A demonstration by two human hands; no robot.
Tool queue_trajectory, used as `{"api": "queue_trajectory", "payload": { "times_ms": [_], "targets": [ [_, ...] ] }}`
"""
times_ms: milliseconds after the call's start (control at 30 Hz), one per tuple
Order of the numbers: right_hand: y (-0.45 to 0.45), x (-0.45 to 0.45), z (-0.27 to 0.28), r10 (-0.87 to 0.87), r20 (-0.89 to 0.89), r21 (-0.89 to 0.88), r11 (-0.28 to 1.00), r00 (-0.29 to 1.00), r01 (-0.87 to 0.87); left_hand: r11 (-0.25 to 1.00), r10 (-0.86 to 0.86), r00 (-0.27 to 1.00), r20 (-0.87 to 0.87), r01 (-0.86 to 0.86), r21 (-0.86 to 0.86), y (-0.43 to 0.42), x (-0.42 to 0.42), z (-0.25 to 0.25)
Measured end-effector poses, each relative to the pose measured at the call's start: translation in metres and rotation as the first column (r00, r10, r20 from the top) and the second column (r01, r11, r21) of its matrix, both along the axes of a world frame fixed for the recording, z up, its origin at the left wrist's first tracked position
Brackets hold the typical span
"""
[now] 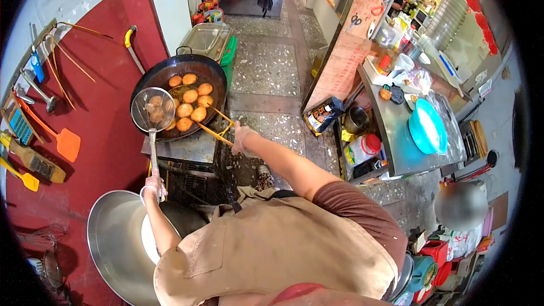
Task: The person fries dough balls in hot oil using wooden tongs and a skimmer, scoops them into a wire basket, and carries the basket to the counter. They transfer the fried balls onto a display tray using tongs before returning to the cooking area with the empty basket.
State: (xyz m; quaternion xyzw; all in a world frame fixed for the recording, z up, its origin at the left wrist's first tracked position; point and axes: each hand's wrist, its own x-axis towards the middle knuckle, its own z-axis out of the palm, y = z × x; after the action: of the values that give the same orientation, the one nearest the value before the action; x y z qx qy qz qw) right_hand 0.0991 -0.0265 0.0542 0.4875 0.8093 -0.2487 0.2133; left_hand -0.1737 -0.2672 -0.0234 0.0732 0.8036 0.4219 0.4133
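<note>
My left hand (154,187), in a clear glove, is closed around the long handle of a round mesh skimmer (152,109). The skimmer's bowl is over the left side of a black wok (218,71) of dark oil, and some golden pieces show in or through its mesh. Several round, golden-brown fried cakes (190,96) float in the wok. On the right, my gloved right hand (243,139) grips a pair of long wooden chopsticks (215,134), spread apart, their tips at the cakes near the wok's right rim.
A large metal basin (107,243) stands to my left, below the skimmer. Utensils such as an orange spatula (68,144) hang on the red wall. Behind the wok sits a rectangular tray (204,39). A steel table (402,147) on the right bears a turquoise basin (426,127).
</note>
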Motion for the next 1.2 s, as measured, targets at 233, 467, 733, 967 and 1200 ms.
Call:
{"api": "queue_trajectory", "payload": {
  "times_ms": [233,467,733,967,1200],
  "targets": [
    [-0.003,-0.002,0.002,0.145,0.088,0.039,0.988,0.986,-0.149,0.999,0.043,0.994,0.103,-0.045,0.017,-0.002,-0.024,-0.032],
    [-0.001,0.000,-0.006,0.002,-0.029,-0.026,1.000,1.000,-0.002,0.997,0.011,0.998,0.056,-0.015,0.071,-0.006,-0.019,-0.029],
    [-0.004,-0.006,-0.002,-0.010,0.042,-0.038,0.999,0.999,0.012,0.997,0.026,0.988,0.154,-0.037,0.065,-0.002,-0.024,-0.032],
    [-0.005,-0.008,-0.005,-0.026,0.051,-0.025,0.999,0.998,0.028,0.999,0.031,0.997,0.075,-0.034,0.032,0.000,-0.009,-0.014],
    [-0.005,-0.007,-0.006,-0.086,0.022,-0.046,0.995,0.996,0.087,1.000,0.021,0.998,0.064,-0.020,-0.014,0.002,-0.004,-0.003]
  ]
}}
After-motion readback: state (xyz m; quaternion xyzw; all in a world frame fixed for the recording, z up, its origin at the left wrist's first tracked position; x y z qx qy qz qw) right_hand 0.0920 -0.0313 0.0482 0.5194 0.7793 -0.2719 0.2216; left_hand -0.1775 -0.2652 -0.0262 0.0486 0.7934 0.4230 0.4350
